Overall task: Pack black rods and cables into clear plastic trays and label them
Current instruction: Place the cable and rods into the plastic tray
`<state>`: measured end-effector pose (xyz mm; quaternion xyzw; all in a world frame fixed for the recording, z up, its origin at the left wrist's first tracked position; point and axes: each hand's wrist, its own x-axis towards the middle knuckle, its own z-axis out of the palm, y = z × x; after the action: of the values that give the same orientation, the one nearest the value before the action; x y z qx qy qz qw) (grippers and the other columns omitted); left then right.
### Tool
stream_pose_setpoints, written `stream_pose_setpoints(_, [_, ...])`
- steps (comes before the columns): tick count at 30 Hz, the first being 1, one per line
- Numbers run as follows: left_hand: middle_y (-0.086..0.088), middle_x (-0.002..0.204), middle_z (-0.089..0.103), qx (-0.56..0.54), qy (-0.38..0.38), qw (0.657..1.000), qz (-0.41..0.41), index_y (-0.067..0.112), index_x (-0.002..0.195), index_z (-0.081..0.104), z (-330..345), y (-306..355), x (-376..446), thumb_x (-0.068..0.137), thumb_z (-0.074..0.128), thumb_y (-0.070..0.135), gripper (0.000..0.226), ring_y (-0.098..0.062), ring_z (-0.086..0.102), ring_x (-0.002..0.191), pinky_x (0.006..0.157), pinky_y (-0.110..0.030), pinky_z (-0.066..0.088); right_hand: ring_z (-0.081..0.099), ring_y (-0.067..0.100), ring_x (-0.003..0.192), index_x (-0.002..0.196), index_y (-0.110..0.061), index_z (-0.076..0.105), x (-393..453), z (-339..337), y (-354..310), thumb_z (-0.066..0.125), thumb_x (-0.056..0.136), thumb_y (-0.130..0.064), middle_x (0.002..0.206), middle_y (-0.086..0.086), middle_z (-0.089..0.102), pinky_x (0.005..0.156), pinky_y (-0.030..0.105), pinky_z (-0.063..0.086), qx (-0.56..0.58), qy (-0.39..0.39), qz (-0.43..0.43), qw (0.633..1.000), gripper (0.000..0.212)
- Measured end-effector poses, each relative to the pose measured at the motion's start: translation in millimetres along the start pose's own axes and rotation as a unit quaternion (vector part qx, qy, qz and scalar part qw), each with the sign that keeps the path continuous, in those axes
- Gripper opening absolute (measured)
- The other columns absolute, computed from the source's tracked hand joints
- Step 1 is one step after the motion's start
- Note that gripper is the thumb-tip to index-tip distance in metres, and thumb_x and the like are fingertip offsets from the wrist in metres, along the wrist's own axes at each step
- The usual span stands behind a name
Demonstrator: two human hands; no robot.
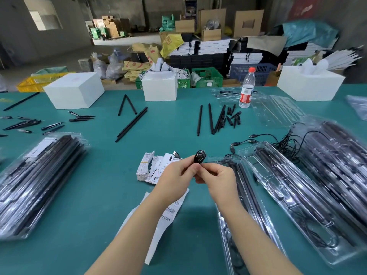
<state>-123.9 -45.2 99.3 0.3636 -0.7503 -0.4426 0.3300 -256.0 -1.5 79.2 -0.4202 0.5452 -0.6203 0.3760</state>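
My left hand [174, 176] and my right hand [216, 178] meet above the table's middle, both pinching a small coiled black cable [200, 156]. Under my right forearm lies an open clear tray [244, 197] with black rods in it. A second clear tray [294, 197] holding rods and a cable sits to its right. Loose black cables [258, 138] trail beyond it. A stack of filled trays [39, 179] stands at the left, another stack [341, 167] at the far right. A barcode label sheet [156, 221] lies under my left forearm.
Loose black rods [210, 121] and rods [132, 124] lie mid-table, small black tips [49, 124] at left. Paper leaflets [151, 167], a water bottle [246, 88], empty clear trays [278, 110] and three white boxes [74, 92] stand further back.
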Motion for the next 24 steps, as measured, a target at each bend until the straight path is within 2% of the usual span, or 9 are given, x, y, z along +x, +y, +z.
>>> stream_pose_setpoints(2, [0.008, 0.083, 0.071, 0.001, -0.007, 1.0, -0.009, 0.022, 0.093, 0.066, 1.4, -0.8, 2.6, 0.106, 0.045, 0.017, 0.025, -0.015, 0.07, 0.089, 0.093, -0.039, 0.055, 0.065, 0.011, 0.06, 0.073, -0.025, 0.078, 0.8, 1.5, -0.5, 0.072, 0.088, -0.019, 0.068, -0.001, 0.072, 0.065, 0.028, 0.056, -0.09, 0.019, -0.032, 0.995, 0.018])
stream_pose_setpoints(4, [0.012, 0.077, 0.069, -0.004, -0.003, 0.999, -0.033, 0.023, 0.083, 0.062, 4.5, 1.3, 3.2, 0.106, 0.042, 0.017, 0.031, -0.01, 0.07, 0.082, 0.089, -0.039, 0.057, 0.063, 0.016, 0.065, 0.073, -0.021, 0.077, 2.0, 2.1, -1.2, 0.072, 0.087, -0.022, 0.069, -0.002, 0.068, 0.065, 0.032, 0.051, -0.21, 0.042, -0.093, 0.972, 0.015])
stream_pose_setpoints(7, [0.001, 0.088, 0.072, -0.043, 0.004, 0.996, -0.08, 0.018, 0.092, 0.065, 6.3, 0.8, 3.3, 0.106, 0.039, 0.024, 0.03, -0.021, 0.069, 0.089, 0.089, -0.039, 0.056, 0.054, 0.016, 0.066, 0.074, -0.019, 0.072, 3.1, 5.0, -5.1, 0.071, 0.086, -0.02, 0.068, -0.009, 0.059, 0.064, 0.033, 0.043, -0.298, 0.044, -0.162, 0.94, 0.012])
stream_pose_setpoints(10, [-0.014, 0.095, 0.068, -0.119, 0.0, 0.986, -0.121, 0.011, 0.1, 0.065, 1.8, -0.3, 4.1, 0.106, 0.037, 0.025, 0.033, -0.034, 0.063, 0.092, 0.093, -0.041, 0.054, 0.044, 0.012, 0.064, 0.076, -0.025, 0.058, 6.5, 9.2, -7.4, 0.07, 0.085, -0.033, 0.07, -0.012, 0.044, 0.06, 0.031, 0.032, -0.365, 0.054, -0.17, 0.914, 0.017])
stream_pose_setpoints(12, [-0.005, 0.082, 0.061, -0.132, 0.014, 0.982, -0.131, 0.014, 0.087, 0.06, -1.5, -0.3, 4.1, 0.106, 0.037, 0.026, 0.032, -0.022, 0.057, 0.08, 0.082, -0.034, 0.05, 0.041, 0.012, 0.062, 0.078, -0.025, 0.045, 9.4, 9.7, -6.0, 0.069, 0.081, -0.045, 0.074, -0.01, 0.042, 0.056, 0.031, 0.03, -0.378, 0.075, -0.149, 0.91, 0.031])
stream_pose_setpoints(15, [0.009, 0.079, 0.061, -0.124, 0.028, 0.984, -0.123, 0.025, 0.082, 0.061, -0.9, -1.2, 4.3, 0.103, 0.039, 0.032, 0.031, -0.01, 0.056, 0.077, 0.079, -0.028, 0.046, 0.048, 0.009, 0.067, 0.08, -0.023, 0.048, 15.1, 10.3, -0.6, 0.068, 0.084, -0.044, 0.077, -0.009, 0.052, 0.061, 0.031, 0.038, -0.334, 0.041, -0.118, 0.934, 0.029])
stream_pose_setpoints(19, [0.007, 0.098, 0.073, -0.24, 0.031, 0.964, -0.112, 0.021, 0.114, 0.064, 3.6, 0.3, 5.7, 0.107, 0.04, 0.025, 0.026, -0.015, 0.068, 0.1, 0.091, -0.032, 0.052, 0.054, 0.005, 0.064, 0.087, -0.025, 0.06, 16.4, 13.7, 4.4, 0.069, 0.088, -0.037, 0.082, -0.012, 0.067, 0.062, 0.023, 0.042, -0.169, -0.05, -0.025, 0.984, 0.015])
stream_pose_setpoints(21, [0.002, 0.083, 0.067, -0.32, 0.071, 0.939, -0.106, 0.016, 0.121, 0.061, 0.5, 1.4, 9.4, 0.108, 0.037, 0.021, 0.028, -0.013, 0.068, 0.085, 0.088, -0.034, 0.052, 0.053, 0.005, 0.057, 0.094, -0.029, 0.063, 15.2, 13.1, 6.2, 0.068, 0.09, -0.042, 0.082, -0.014, 0.068, 0.055, 0.02, 0.041, -0.079, -0.102, 0.033, 0.991, 0.015])
stream_pose_setpoints(24, [0.003, 0.068, 0.04, -0.431, 0.129, 0.888, -0.09, 0.005, 0.121, 0.06, -10.2, 1.5, 14.1, 0.109, 0.035, 0.018, 0.03, -0.011, 0.044, 0.063, 0.074, -0.029, 0.042, 0.05, 0.005, 0.051, 0.104, -0.032, 0.065, 12.1, 8.4, 8.2, 0.06, 0.096, -0.044, 0.069, -0.016, 0.062, 0.045, 0.017, 0.035, -0.077, -0.189, 0.077, 0.976, 0.015])
